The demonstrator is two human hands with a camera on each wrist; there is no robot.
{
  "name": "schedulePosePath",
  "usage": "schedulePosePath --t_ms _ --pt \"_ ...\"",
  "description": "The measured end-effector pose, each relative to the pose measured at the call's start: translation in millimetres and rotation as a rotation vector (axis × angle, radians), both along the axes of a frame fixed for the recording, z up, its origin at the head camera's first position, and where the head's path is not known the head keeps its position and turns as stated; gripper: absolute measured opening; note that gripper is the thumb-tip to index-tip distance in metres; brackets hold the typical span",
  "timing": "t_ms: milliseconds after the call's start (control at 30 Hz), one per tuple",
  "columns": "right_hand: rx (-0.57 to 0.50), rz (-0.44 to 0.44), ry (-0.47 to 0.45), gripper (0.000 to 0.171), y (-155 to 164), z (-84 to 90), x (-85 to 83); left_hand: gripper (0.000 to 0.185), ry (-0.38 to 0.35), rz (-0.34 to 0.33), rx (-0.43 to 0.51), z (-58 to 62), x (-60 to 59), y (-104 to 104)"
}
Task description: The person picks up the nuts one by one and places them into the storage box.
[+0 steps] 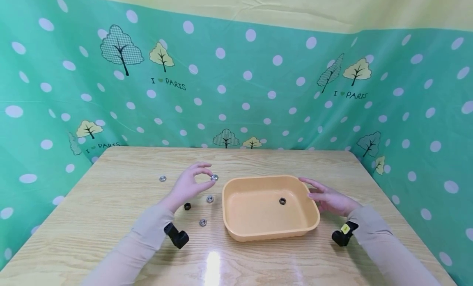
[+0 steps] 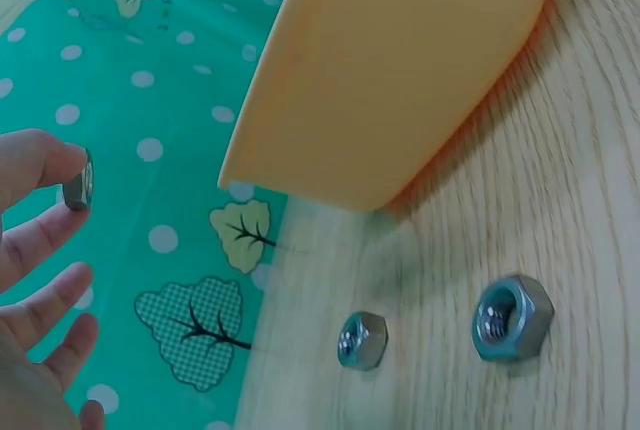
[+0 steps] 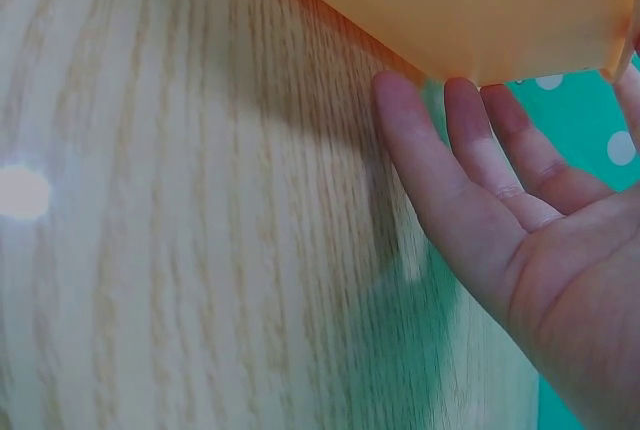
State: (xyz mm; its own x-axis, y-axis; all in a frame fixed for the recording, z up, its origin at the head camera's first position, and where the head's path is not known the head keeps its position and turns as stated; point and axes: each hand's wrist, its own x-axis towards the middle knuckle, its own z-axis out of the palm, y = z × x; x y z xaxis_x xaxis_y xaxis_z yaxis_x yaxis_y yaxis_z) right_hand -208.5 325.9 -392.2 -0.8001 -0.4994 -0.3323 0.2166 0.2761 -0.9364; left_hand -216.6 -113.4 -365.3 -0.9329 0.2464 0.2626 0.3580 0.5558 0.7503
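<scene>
Left grip (image 1: 186,187) on silver nut (image 1: 214,177)

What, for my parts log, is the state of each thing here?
Silver metal hexagonal nut: pinched in the left hand, off the pale wood-grain table
Left hand: pinching that nut
Three other silver metal hexagonal nuts: loose on the table
Black hexagonal nut: loose on the table
Light-orange, rounded-rectangular plastic tray: upright
Dark hexagonal nut: lying in the tray
Right hand: touching the tray
Green, dotted cloth: hanging
</scene>
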Motion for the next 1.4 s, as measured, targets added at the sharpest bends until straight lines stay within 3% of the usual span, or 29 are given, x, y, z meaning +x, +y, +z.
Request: schedulePosePath --t_ms 567,1400 --pt "-0.001 0.009 0.005 0.067 0 -3.0 2.5 0.014 0.018 -0.065 0.007 17.8 -1.4 37" --pt "-0.04 0.018 0.002 0.066 0 1.1 1.7 0.014 0.015 -0.107 -0.004 23.1 -6.8 50"
